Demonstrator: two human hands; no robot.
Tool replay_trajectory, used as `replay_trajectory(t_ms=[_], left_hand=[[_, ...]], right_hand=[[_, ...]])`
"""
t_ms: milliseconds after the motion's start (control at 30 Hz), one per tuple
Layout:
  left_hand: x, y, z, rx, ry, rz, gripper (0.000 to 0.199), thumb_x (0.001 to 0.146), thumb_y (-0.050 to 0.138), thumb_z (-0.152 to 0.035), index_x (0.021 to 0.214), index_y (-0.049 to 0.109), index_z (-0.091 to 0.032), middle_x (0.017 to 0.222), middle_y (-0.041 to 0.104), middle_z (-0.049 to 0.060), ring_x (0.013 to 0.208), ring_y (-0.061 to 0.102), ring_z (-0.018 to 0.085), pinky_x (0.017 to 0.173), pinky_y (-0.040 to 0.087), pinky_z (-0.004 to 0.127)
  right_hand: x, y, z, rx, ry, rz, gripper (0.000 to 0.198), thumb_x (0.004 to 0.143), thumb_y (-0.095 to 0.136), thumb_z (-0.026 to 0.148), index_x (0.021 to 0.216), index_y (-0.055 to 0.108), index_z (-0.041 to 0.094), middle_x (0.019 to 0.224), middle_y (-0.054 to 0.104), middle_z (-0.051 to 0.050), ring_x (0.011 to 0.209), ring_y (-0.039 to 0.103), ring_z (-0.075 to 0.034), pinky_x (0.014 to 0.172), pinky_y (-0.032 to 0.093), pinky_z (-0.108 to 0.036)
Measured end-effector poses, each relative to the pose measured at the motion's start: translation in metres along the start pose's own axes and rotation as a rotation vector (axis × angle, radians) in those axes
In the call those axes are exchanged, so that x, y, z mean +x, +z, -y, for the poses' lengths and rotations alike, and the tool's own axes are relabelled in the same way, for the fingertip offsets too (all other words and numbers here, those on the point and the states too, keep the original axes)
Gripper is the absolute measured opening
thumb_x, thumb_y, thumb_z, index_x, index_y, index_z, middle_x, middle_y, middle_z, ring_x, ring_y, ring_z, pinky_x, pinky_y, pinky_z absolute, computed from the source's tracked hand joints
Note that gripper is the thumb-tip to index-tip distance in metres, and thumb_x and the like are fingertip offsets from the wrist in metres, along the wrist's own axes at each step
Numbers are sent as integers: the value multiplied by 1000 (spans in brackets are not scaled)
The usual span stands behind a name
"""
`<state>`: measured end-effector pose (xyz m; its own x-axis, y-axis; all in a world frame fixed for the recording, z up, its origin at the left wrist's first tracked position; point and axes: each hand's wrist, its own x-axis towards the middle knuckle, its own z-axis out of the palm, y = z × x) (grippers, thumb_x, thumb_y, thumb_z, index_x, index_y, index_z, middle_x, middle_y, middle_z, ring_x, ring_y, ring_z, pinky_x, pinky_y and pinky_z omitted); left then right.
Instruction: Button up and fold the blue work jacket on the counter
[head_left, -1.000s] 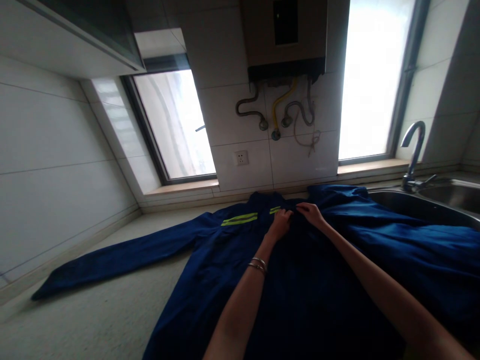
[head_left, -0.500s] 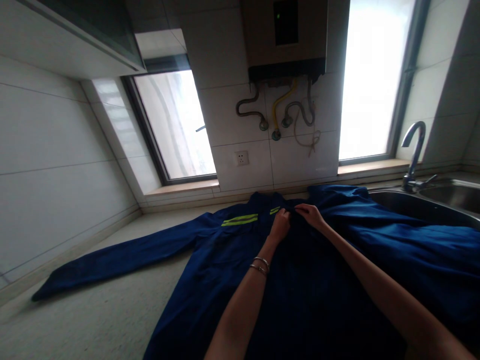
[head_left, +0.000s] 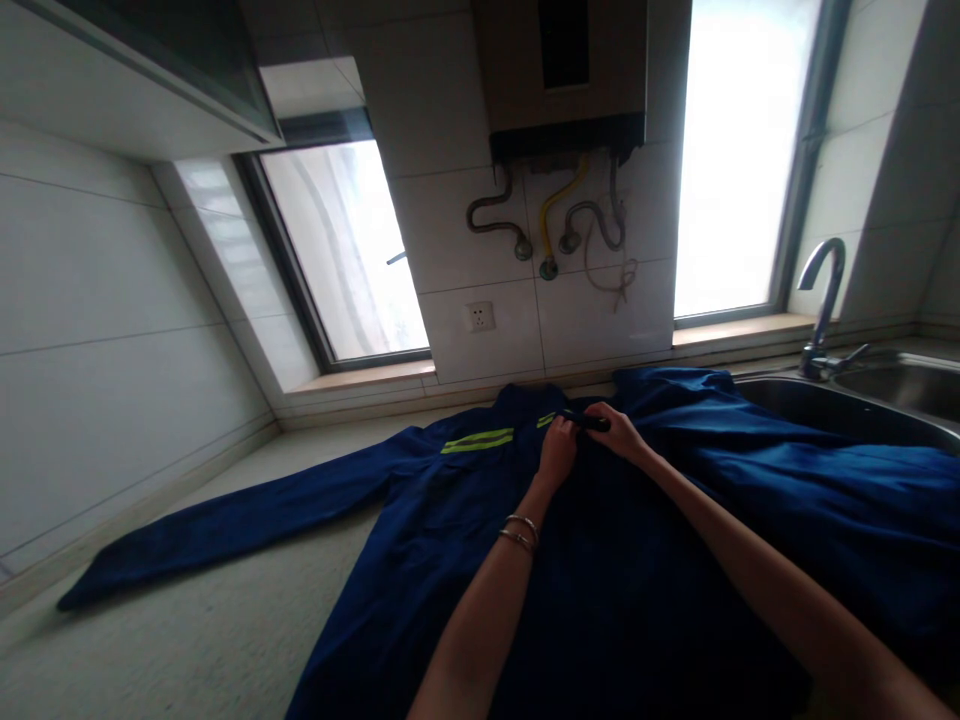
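A dark blue jacket (head_left: 450,530) with yellow-green stripes is spread on the countertop (head_left: 225,610), its collar towards the wall and one sleeve stretched out to the left. Near the collar, my left hand (head_left: 559,450) is closed on the jacket's front edge, beside a short striped patch. My right hand (head_left: 616,432) pinches a dark fold of the same front edge just to the right. The two hands are close together, and the fingertips are partly hidden by cloth. Whether a button or other fastener lies between them is too dark to tell.
A steel sink (head_left: 900,385) with a curved faucet (head_left: 825,300) is at the right, close to the jacket's bunched right side. On the tiled wall are a water heater (head_left: 566,80) with pipes and a power socket (head_left: 480,316). A cabinet (head_left: 150,70) hangs upper left.
My right hand has shifted slightly, and a dark fold of the jacket now shows at its fingertips. My left hand keeps its hold. The view has moved a little.
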<state>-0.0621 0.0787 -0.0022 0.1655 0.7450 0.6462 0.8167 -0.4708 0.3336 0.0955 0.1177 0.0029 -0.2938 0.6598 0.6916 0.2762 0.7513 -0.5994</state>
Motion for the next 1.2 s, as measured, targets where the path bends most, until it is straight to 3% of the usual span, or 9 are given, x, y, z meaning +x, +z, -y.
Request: replay_trajectory(t_ms=[300, 467, 533, 667, 1200], left_hand=[[-1, -10, -2, 157, 33, 42, 18, 94, 41, -24, 102, 55, -17, 100, 56, 7, 99, 53, 18, 87, 44, 30], [-1, -17, -8, 316, 96, -56, 35, 91, 47, -26, 124, 44, -17, 120, 49, 12, 113, 46, 24, 97, 39, 39], [-1, -19, -9, 401, 164, -62, 31, 91, 45, -23, 121, 46, -21, 124, 48, 10, 119, 42, 24, 104, 32, 44], [-1, -18, -9, 452, 247, -12, 21, 91, 42, -19, 109, 53, -21, 113, 55, 6, 115, 46, 19, 110, 25, 43], [-2, -16, -6, 406, 290, 59, 20, 89, 42, -18, 104, 55, -17, 107, 59, 7, 111, 50, 19, 113, 15, 47]], right_hand=[[-4, 0, 13, -325, -105, -2, 28, 74, 52, 18, 102, 49, 20, 98, 62, -5, 93, 57, -21, 85, 40, -34], [-4, -1, 14, -337, -159, 30, 27, 75, 50, 15, 102, 47, 20, 97, 59, -5, 93, 55, -20, 84, 41, -32], [-4, -1, 14, -320, -172, 42, 27, 74, 49, 13, 100, 47, 20, 96, 57, -5, 91, 54, -19, 83, 42, -32], [-4, -3, 17, -288, -187, 75, 24, 75, 47, 10, 97, 45, 20, 94, 56, -4, 91, 54, -18, 83, 43, -31], [-6, -7, 24, -393, -187, 188, 18, 79, 45, 7, 93, 43, 19, 90, 54, -4, 90, 54, -17, 81, 43, -29]])
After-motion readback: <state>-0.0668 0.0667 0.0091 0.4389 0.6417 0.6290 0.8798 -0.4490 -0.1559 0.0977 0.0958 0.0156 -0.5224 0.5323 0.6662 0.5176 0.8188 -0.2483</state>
